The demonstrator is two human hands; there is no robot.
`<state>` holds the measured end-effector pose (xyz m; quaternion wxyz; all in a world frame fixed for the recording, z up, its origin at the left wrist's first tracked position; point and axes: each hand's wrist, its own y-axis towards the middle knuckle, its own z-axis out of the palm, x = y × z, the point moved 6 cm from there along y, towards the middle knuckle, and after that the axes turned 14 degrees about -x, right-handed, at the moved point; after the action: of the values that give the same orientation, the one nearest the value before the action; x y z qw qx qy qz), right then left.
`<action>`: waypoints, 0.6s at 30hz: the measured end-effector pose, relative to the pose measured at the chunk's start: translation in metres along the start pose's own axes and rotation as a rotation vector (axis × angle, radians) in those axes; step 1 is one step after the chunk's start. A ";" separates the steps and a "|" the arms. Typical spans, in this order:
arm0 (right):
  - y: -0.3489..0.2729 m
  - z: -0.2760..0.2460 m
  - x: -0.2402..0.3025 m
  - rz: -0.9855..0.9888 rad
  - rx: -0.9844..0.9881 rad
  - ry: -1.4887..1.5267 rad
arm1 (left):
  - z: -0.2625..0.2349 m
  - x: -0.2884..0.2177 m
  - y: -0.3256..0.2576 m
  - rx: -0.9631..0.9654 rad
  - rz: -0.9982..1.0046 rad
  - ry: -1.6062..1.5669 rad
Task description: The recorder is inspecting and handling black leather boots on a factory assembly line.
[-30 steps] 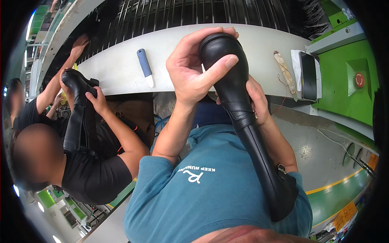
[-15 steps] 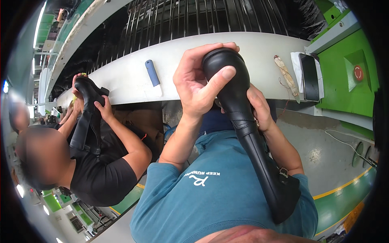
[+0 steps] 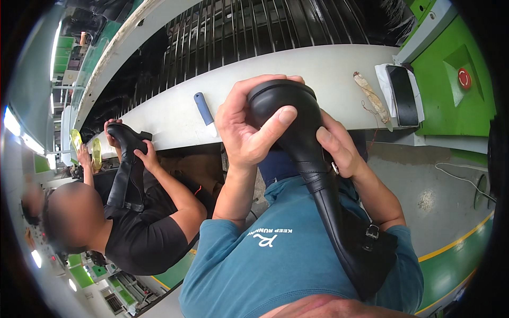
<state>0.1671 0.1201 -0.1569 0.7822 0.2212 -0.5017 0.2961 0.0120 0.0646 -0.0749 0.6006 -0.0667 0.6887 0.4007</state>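
A tall black boot lies across my front, its rounded toe away from me and its shaft against my teal shirt. Buckled straps show at the ankle and near the top of the shaft. Around the toe wraps my left hand, thumb on the upper and fingers over the far edge. My right hand grips the boot's side by the ankle strap; part of its fingers is hidden behind the boot.
On the white ledge lie a blue-handled scraper, a wrapped tan tool and a black phone. Metal rollers run beyond it. A green panel with a red button stands right. At left, a co-worker holds another black boot.
The boot's toe and both my hands have shifted slightly down and left in view, with the toe turned a little. The co-worker's boot now appears lower and farther right.
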 end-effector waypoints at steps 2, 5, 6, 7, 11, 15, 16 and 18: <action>-0.002 0.001 0.000 -0.017 -0.011 -0.008 | -0.003 0.001 0.001 0.017 0.036 -0.025; -0.003 0.000 0.000 -0.043 0.004 -0.053 | -0.004 -0.002 0.000 0.017 0.018 -0.070; -0.002 -0.001 0.000 -0.052 0.014 -0.072 | -0.004 -0.004 -0.001 0.013 0.001 -0.085; -0.002 -0.003 0.000 -0.063 0.016 -0.115 | -0.005 -0.005 -0.001 0.009 -0.030 -0.087; 0.000 -0.009 0.013 -0.040 0.044 -0.277 | -0.006 -0.011 -0.004 0.053 -0.166 -0.012; -0.003 -0.010 0.013 -0.011 0.066 -0.362 | -0.013 -0.002 -0.010 0.101 -0.139 0.023; -0.004 -0.011 0.011 0.013 0.064 -0.346 | -0.014 -0.001 -0.011 0.093 -0.139 0.016; -0.008 -0.016 0.005 0.068 0.068 -0.322 | -0.017 0.003 -0.017 0.065 -0.143 -0.001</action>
<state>0.1846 0.1259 -0.1596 0.6732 0.2751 -0.6174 0.2999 0.0083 0.0437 -0.0860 0.6297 -0.0958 0.6947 0.3342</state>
